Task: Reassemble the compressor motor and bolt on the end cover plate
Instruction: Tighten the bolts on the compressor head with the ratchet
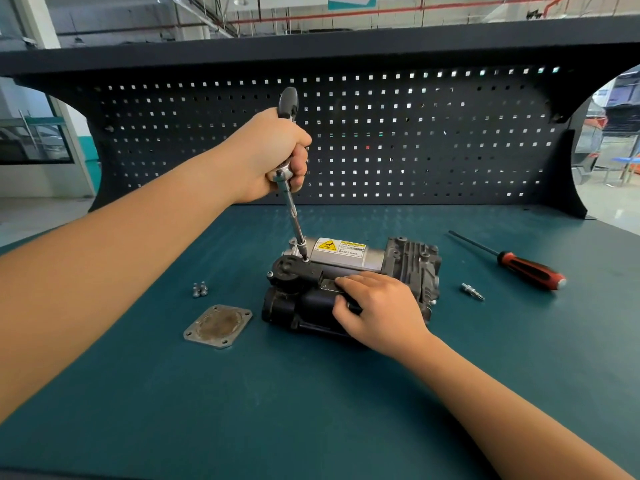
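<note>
A red-handled screwdriver (530, 270) lay on the teal bench top (311, 410). A small metal bit (472, 291) sat near its handle, and a black pegboard (415, 140) stood behind it.

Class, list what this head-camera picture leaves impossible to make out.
Head view: what the left hand's ratchet tip sits on, hidden by the tip.
Head view, compressor top: covered by the right hand holding it.
Head view, warning label print: too small.
Head view, loose bolts' count: too small.
</note>
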Available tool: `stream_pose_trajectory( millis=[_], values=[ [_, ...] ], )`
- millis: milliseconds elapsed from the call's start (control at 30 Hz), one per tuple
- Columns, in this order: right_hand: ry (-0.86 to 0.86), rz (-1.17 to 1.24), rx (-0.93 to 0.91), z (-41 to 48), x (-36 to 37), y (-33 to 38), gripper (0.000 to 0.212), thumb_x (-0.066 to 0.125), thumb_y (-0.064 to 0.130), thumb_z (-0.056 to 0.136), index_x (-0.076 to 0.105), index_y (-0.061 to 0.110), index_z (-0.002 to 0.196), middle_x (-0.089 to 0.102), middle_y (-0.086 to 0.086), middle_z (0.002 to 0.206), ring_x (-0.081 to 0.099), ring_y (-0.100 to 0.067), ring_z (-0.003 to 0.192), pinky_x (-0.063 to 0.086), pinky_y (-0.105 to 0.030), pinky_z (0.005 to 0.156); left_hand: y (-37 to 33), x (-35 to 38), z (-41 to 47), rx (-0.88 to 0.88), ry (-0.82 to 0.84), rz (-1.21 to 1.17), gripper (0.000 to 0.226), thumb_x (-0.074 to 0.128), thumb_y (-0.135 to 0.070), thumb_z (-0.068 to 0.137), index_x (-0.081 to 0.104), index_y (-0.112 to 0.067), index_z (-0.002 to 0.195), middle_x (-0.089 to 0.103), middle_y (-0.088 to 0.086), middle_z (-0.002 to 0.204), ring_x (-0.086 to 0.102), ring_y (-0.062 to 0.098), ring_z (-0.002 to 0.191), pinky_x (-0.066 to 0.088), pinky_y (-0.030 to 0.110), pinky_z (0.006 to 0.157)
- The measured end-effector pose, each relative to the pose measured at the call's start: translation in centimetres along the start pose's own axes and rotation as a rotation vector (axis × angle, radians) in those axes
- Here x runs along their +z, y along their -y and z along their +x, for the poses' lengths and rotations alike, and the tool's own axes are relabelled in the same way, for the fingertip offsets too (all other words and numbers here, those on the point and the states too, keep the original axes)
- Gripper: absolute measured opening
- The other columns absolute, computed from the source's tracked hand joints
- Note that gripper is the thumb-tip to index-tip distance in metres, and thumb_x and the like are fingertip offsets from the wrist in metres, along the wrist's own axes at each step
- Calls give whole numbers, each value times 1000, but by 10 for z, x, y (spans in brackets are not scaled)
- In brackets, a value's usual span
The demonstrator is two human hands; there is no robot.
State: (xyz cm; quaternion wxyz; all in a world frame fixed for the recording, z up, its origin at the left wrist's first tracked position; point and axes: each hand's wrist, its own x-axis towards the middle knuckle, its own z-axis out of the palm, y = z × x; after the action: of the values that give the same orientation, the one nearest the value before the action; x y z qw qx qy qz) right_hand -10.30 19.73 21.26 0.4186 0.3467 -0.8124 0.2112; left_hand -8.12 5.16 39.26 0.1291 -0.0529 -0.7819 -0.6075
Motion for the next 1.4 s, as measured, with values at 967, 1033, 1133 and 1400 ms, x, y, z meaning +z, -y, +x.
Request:
stream_pose_trajectory(
  millis=[967,1033,1133,1400],
  values=[
    [40,38,-11,0,-1,-1,17,61,9,67,73,-1,73,71,-9,66,66,-27,57,55,-31,50,-12,4,17,30,506,378,60,36,-3,93,33,-43,137,29,-9,42,27,5,30,32,17,36],
    [36,36,-13,0,-1,-1,17,62,10,67,73,-1,74,71,-8,67,66,-26,58,55,-30,51,-8,-1,15,24,493,259,49,39,-6,95,42,-40,131,28,-10,43,27,4,30,31,16,35],
    [25,33,-10,1,-1,-1,16,62,10,66,73,0,73,71,-7,68,67,-25,59,55,-28,52,1,-7,9,8,351,56,21,41,-13,98,50,-31,97,31,-12,42,29,1,30,32,15,36],
    [24,34,17,0,-2,0,15,62,10,66,73,1,71,71,-7,67,67,-25,58,55,-30,49,14,-3,-7,-72,-189,-634,32,40,-7,98,45,-6,67,49,-2,38,55,8,37,45,16,40]
  ],
)
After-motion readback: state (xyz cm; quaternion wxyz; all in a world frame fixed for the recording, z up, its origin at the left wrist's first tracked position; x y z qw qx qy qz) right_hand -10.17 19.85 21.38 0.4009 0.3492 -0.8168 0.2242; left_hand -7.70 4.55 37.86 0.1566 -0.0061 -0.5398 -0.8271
